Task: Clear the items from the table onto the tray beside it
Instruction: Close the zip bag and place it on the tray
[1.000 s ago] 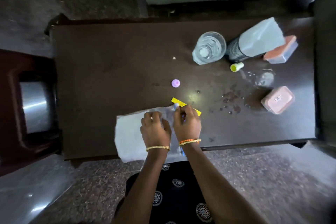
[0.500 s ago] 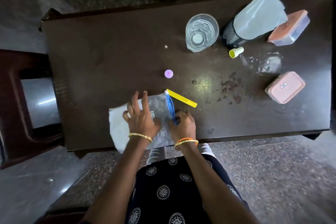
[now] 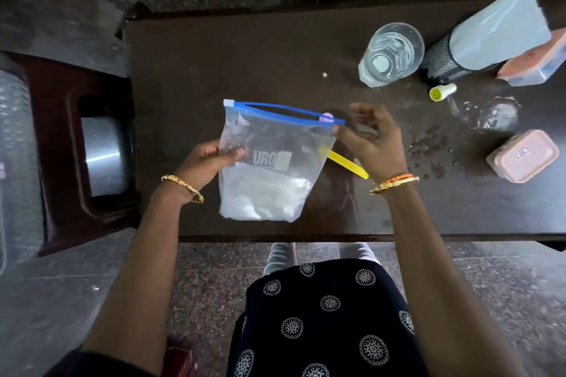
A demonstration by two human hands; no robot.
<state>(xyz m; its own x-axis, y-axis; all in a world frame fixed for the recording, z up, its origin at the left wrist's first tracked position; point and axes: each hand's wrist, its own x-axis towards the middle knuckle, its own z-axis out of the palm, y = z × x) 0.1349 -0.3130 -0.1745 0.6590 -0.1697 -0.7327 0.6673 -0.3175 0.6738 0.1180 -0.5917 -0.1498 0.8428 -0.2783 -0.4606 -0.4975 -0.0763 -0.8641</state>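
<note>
A clear zip bag (image 3: 272, 162) with a blue zip strip hangs upright above the dark table (image 3: 245, 55), its mouth gaping. My left hand (image 3: 211, 162) pinches its left side. My right hand (image 3: 372, 139) grips its right top corner. A yellow strip (image 3: 347, 164) lies on the table behind the bag's right edge. A small purple cap (image 3: 327, 117) shows at the zip line; whether it lies behind or inside the bag I cannot tell. A steel tray (image 3: 102, 156) sits on the red stool (image 3: 61, 119) left of the table.
At the table's far right stand a glass of water (image 3: 390, 55), a black mesh holder with a white sheet (image 3: 487, 43), a yellow-capped vial (image 3: 442, 92), two pink lidded boxes (image 3: 522, 154) (image 3: 534, 64) and a wet spill (image 3: 496, 113). Floor lies at the near edge.
The bag was lying flat on the table under both hands; now it is lifted upright, held at both sides with its mouth spread apart.
</note>
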